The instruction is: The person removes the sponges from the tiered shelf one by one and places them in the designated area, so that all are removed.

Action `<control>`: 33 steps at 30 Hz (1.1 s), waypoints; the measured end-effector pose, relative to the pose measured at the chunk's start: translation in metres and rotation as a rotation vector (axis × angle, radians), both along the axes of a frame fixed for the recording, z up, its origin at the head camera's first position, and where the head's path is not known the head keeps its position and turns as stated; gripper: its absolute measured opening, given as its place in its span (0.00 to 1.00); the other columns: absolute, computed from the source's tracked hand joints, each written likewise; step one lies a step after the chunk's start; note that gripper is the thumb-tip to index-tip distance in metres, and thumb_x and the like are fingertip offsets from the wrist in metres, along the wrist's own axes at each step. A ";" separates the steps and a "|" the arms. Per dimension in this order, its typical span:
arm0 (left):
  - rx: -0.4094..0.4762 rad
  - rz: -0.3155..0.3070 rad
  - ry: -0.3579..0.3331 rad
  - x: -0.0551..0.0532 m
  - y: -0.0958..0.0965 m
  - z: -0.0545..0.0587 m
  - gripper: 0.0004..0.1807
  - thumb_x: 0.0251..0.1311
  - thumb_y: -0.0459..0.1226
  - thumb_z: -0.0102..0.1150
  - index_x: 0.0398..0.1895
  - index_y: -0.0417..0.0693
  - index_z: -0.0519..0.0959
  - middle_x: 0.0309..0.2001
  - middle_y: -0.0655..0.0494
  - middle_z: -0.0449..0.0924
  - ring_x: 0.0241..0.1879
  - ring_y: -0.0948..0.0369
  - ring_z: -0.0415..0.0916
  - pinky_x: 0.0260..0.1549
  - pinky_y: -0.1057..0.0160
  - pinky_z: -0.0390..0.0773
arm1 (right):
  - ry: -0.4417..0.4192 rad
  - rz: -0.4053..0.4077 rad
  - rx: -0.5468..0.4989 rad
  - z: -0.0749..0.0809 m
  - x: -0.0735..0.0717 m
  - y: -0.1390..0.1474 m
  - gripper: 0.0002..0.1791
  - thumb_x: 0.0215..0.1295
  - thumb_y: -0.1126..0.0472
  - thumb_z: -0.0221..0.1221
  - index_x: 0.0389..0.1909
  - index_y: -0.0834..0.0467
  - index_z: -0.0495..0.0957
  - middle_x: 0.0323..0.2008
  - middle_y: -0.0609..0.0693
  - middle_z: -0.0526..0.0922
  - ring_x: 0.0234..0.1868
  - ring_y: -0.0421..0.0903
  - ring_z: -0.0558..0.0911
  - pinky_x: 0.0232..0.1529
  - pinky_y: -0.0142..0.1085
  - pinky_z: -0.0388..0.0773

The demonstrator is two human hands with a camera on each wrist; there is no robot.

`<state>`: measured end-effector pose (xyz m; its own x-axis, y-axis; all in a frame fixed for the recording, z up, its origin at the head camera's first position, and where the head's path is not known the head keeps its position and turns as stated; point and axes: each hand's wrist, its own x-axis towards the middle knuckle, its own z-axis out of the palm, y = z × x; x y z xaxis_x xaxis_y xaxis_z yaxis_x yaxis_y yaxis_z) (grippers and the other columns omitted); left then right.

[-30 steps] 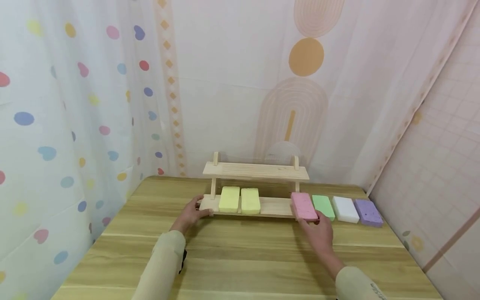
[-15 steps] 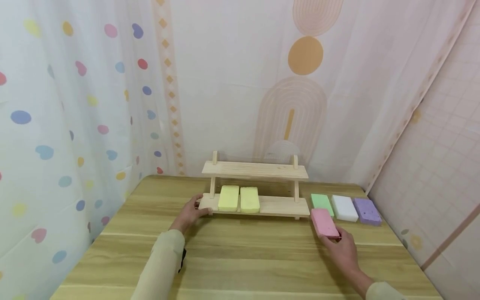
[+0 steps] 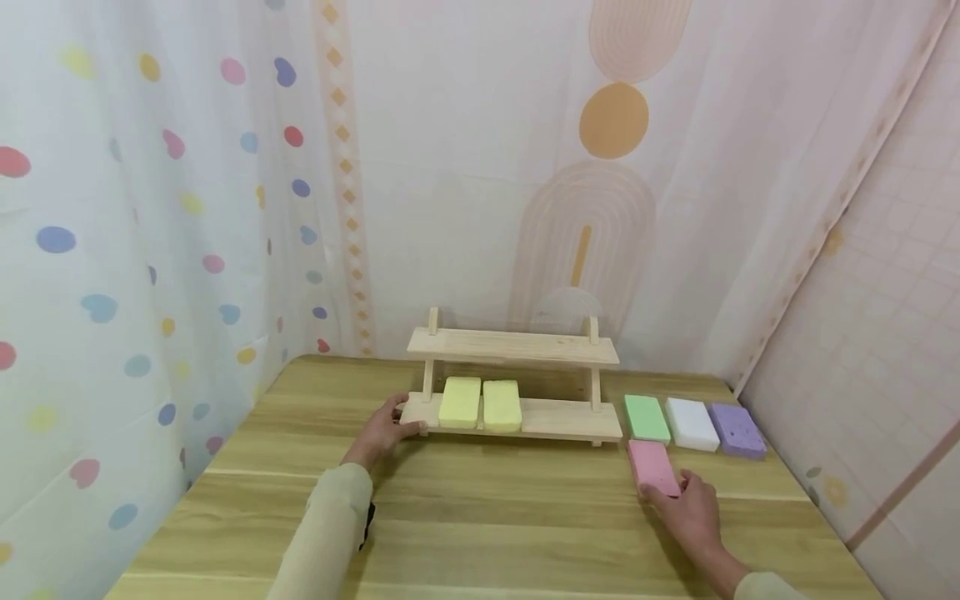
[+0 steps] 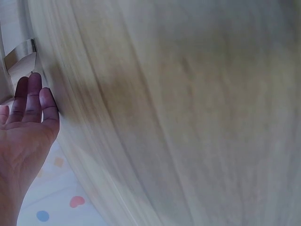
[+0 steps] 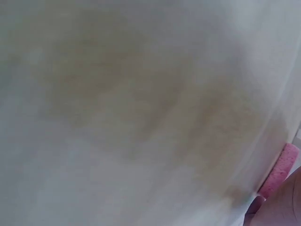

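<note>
A two-tier wooden shelf [image 3: 562, 417] stands on the table, two yellow sponges [image 3: 460, 402] leaning side by side on its lower tier. My left hand [image 3: 382, 432] grips the left end of that tier, thumb at its front edge and fingers behind. In the left wrist view, several fingers [image 4: 34, 99] point toward the wood. My right hand [image 3: 692, 515] pinches a pink sponge [image 3: 652, 467] by its near end, low over the table just in front of a green sponge [image 3: 647, 418]. A strip of the pink sponge [image 5: 281, 170] shows beside the right hand in the right wrist view.
Right of the green sponge, a white sponge [image 3: 692, 423] and a purple sponge [image 3: 738, 431] lie in a row near the table's right edge. Printed curtains [image 3: 465, 208] hang behind and beside the wood-grain table [image 3: 487, 533].
My right hand has carried the pink sponge from the shelf's right end rightward and toward me, to in front of the green sponge. The left hand stays at the shelf.
</note>
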<state>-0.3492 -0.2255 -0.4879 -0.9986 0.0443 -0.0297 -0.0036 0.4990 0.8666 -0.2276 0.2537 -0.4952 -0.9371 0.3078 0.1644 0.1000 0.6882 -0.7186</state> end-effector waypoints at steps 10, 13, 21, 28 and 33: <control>0.008 0.008 0.003 0.002 -0.001 -0.002 0.41 0.65 0.43 0.65 0.75 0.41 0.56 0.61 0.32 0.68 0.59 0.41 0.67 0.59 0.41 0.65 | 0.056 0.008 -0.145 0.029 -0.024 -0.031 0.47 0.64 0.48 0.65 0.68 0.78 0.57 0.61 0.78 0.64 0.61 0.71 0.66 0.59 0.60 0.66; 0.016 0.010 0.005 0.002 -0.002 -0.003 0.41 0.65 0.43 0.65 0.75 0.41 0.56 0.61 0.32 0.67 0.60 0.41 0.67 0.60 0.41 0.65 | 0.077 0.046 -0.224 0.037 -0.035 -0.055 0.48 0.64 0.48 0.66 0.71 0.75 0.55 0.65 0.75 0.62 0.62 0.69 0.67 0.60 0.58 0.68; 0.011 0.003 0.016 0.002 -0.004 -0.003 0.41 0.65 0.43 0.65 0.75 0.41 0.56 0.59 0.32 0.69 0.57 0.42 0.70 0.58 0.42 0.66 | 0.136 0.106 -0.274 0.046 -0.058 -0.133 0.45 0.63 0.47 0.66 0.71 0.69 0.59 0.62 0.67 0.66 0.60 0.62 0.68 0.56 0.55 0.71; 0.017 -0.005 0.019 0.002 -0.003 -0.001 0.42 0.64 0.44 0.65 0.75 0.40 0.56 0.61 0.31 0.69 0.59 0.41 0.69 0.59 0.41 0.66 | 0.143 0.093 -0.300 0.038 -0.070 -0.194 0.47 0.60 0.46 0.68 0.70 0.69 0.60 0.61 0.67 0.66 0.61 0.63 0.67 0.59 0.56 0.69; 0.018 -0.012 0.019 0.002 -0.001 -0.001 0.42 0.64 0.43 0.66 0.75 0.40 0.56 0.61 0.31 0.69 0.60 0.41 0.69 0.60 0.40 0.65 | 0.126 0.037 -0.219 0.025 -0.076 -0.221 0.49 0.55 0.44 0.72 0.69 0.69 0.63 0.62 0.68 0.66 0.63 0.64 0.67 0.60 0.56 0.69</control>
